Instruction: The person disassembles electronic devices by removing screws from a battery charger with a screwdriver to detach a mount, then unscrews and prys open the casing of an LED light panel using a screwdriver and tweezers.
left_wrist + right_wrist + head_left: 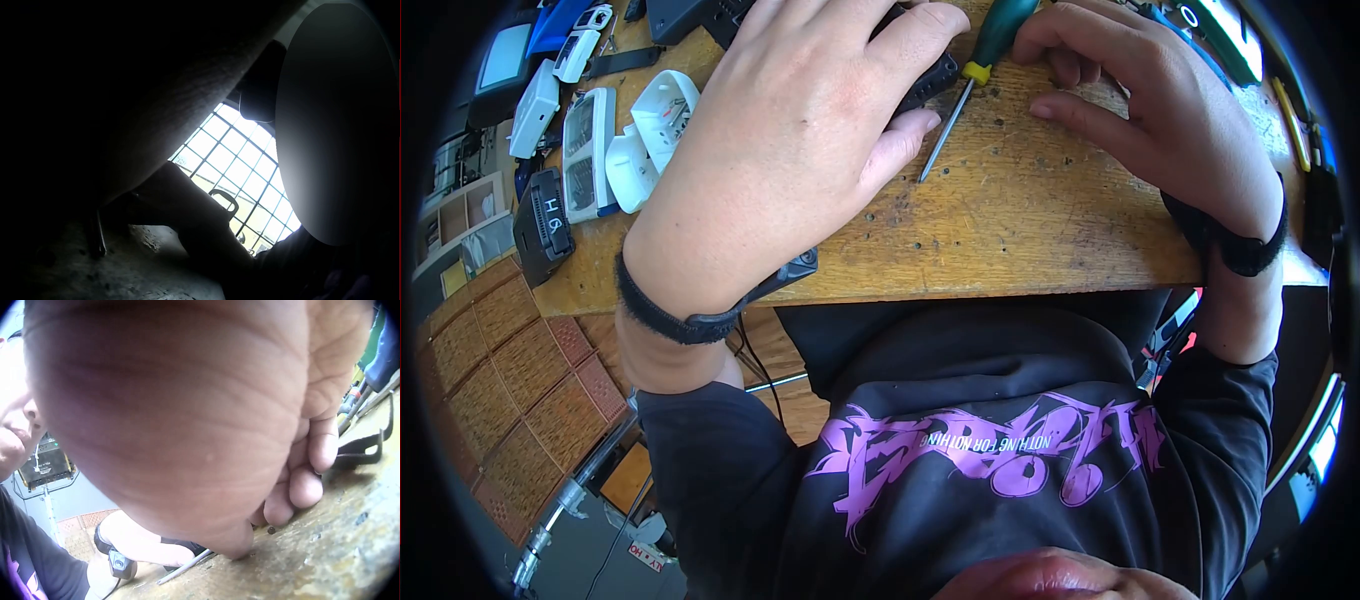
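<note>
My left hand lies over a black plastic object, gripping it with thumb and index finger around its near end; most of it is hidden under the palm. A screwdriver with a green handle and yellow collar lies on the worn wooden table, its metal shank pointing toward me, just right of the left thumb. Beside the handle is my right hand, fingers loosely curled and fingertips close to the handle. In the right wrist view, its curled fingers rest at the tabletop. The left wrist view is mostly dark.
White plastic containers with small parts stand left of the left hand, near a clear-lidded case and a black battery-like block. A bent black metal piece lies past the right fingers. Tools line the right edge.
</note>
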{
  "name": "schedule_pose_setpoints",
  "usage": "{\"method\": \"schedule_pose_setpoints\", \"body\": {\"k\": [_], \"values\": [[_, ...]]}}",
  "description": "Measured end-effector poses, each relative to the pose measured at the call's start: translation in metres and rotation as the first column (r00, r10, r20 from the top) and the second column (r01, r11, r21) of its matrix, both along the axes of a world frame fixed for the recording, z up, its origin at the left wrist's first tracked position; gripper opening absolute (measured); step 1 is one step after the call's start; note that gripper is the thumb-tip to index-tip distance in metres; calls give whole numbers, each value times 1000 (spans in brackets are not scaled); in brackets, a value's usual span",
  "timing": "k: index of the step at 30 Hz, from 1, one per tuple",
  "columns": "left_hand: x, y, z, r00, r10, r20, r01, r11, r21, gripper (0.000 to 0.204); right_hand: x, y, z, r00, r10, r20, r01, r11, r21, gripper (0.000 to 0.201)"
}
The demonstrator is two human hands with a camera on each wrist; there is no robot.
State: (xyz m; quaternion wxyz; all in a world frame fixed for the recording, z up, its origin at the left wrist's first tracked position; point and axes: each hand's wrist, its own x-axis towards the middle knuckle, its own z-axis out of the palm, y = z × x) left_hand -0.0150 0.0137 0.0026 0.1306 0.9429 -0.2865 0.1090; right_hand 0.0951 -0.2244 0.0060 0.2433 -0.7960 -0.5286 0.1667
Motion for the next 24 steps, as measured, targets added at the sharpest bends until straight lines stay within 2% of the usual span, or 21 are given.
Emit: {"method": "schedule_pose_setpoints", "body": {"k": [2,3,5,9,15,17,21,24], "values": [[1,0,-1,1000,-8,8,8,1000,3,54,-9,0,6,994,8,112,-18,996,88,32],[0,0,0,1000,-9,8,9,1000,3,54,-11,3,11,994,8,111,-18,996,88,32],[0,-1,2,998,22,-57,-18,998,56,54,-12,7,21,999,-33,28,34,999,-18,32],[0,-1,1,998,22,-51,-18,997,72,54,3,1,-1,1000,9,18,-9,1000,-10,31],[0,-1,2,999,18,-47,-15,997,71,53,0,1,2,999,26,46,-26,1000,2,30],[0,-2,1,998,25,-55,-20,997,80,52,-9,1,8,997,5,72,-10,997,73,30],[0,-1,1,1000,-2,-7,3,1000,31,52,0,-1,-1,1000,9,30,-9,1000,-9,30],[0,-2,1,996,47,-70,-39,993,109,52,-11,2,11,997,-13,77,8,998,65,30]]}}
